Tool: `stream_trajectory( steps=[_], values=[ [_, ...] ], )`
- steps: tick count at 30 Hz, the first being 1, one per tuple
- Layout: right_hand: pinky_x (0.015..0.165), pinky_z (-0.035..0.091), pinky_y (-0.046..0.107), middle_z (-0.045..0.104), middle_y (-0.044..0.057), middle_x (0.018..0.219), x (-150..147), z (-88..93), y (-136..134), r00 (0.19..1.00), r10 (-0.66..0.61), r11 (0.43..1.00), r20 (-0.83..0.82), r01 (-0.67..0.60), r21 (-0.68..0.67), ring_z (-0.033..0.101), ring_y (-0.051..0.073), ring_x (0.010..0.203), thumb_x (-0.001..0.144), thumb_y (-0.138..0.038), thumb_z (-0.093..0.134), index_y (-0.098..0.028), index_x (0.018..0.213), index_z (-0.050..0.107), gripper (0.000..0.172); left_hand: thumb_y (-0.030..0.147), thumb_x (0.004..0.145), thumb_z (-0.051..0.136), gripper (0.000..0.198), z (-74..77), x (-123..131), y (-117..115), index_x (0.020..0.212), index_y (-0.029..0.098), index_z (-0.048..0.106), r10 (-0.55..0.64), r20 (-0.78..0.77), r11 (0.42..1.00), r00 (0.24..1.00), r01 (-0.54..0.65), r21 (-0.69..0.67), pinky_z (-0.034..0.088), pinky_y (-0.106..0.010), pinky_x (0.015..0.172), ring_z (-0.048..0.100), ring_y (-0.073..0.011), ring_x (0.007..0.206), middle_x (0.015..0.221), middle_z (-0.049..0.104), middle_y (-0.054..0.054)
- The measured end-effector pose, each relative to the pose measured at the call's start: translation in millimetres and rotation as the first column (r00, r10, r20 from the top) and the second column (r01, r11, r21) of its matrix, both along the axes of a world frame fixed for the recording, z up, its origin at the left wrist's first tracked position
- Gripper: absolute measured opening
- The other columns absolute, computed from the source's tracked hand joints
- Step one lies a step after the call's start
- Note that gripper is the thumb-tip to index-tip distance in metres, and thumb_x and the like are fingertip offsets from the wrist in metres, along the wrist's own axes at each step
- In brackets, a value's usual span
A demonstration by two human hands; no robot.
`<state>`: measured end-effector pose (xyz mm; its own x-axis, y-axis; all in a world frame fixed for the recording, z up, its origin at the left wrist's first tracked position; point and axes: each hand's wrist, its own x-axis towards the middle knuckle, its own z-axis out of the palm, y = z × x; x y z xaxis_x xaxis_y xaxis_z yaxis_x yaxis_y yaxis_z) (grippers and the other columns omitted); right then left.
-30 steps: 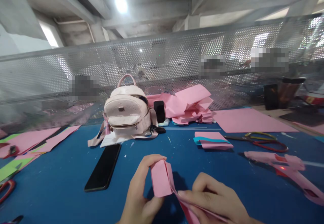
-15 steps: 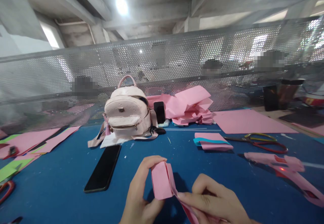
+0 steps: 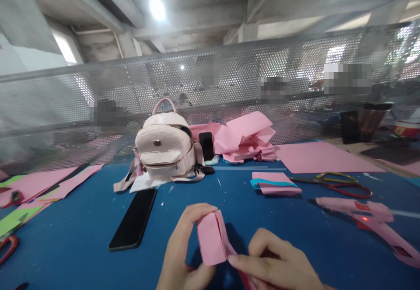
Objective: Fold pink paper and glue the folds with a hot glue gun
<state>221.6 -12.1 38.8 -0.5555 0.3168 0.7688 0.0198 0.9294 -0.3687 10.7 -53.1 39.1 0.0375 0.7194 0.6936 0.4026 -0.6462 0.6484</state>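
A small folded box of pink paper (image 3: pixel 210 239) is held up over the blue table near the bottom middle. My left hand (image 3: pixel 187 246) grips it from the left, fingers over the top and thumb beneath. From its right side a pink paper strip (image 3: pixel 244 277) runs down toward the lower right. My right hand (image 3: pixel 278 261) pinches that strip between thumb and fingers, close to the box's lower right corner. Beyond the hands lies a folded pink paper piece with a blue band (image 3: pixel 275 183). A pink hot glue gun (image 3: pixel 357 213) rests at the right, its small light glowing red.
Scissors (image 3: pixel 341 185) lie behind the glue gun. A black phone (image 3: pixel 133 220) lies left of my hands. Farther back are a pale backpack (image 3: pixel 166 145), crumpled pink paper (image 3: pixel 247 134) and a flat pink sheet (image 3: pixel 324 157). Coloured papers (image 3: pixel 49 183) spread at the left, before a perforated metal screen (image 3: pixel 226 71).
The box has turned and tilted slightly in my left hand, its lower edge now a little lower. My right hand has shifted slightly down, still pinching the strip.
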Motion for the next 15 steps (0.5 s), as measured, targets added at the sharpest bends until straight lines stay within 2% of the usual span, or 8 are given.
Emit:
stream_trajectory(
  steps=[5, 9, 15],
  values=[
    [0.053, 0.046, 0.017, 0.055, 0.0, 0.076, 0.6, -3.4, 0.5, 1.0, 0.017, 1.0, -0.002, -0.017, -0.009, 0.055, 0.01, 0.059, 0.098, -0.017, 0.052, -0.029, 0.129, 0.064, 0.035, 0.013, 0.076, 0.058, 0.053, -1.8, -0.6, 0.6, 0.126, 0.028, 0.051, -0.022, -0.025, 0.999, 0.999, 0.023, 0.049, 0.047, -0.031, 0.098, 0.06, -0.0212, 0.112, 0.12, 0.062, -0.003],
    [0.053, 0.046, 0.017, 0.054, 0.0, 0.076, -1.0, -4.7, 1.3, 1.0, 0.018, 1.0, 0.012, -0.018, -0.021, 0.055, 0.01, 0.06, 0.099, -0.019, 0.052, -0.03, 0.13, 0.063, 0.035, 0.017, 0.08, 0.058, 0.046, -1.5, 1.8, -1.6, 0.124, 0.029, 0.053, 0.012, 0.01, 1.0, 1.0, -0.012, 0.028, 0.047, -0.035, 0.098, 0.06, -0.0229, 0.112, 0.12, 0.063, -0.004],
    [0.055, 0.046, 0.018, 0.056, 0.0, 0.078, 0.3, -7.4, 4.3, 0.999, 0.037, 0.998, 0.031, -0.035, -0.042, 0.055, 0.01, 0.062, 0.101, -0.026, 0.05, -0.032, 0.133, 0.061, 0.034, 0.017, 0.081, 0.06, 0.045, -0.3, 2.7, -2.7, 0.124, 0.029, 0.054, -0.004, 0.012, 1.0, 1.0, 0.004, 0.019, 0.048, -0.036, 0.097, 0.061, -0.0242, 0.111, 0.119, 0.063, -0.005]
  ],
)
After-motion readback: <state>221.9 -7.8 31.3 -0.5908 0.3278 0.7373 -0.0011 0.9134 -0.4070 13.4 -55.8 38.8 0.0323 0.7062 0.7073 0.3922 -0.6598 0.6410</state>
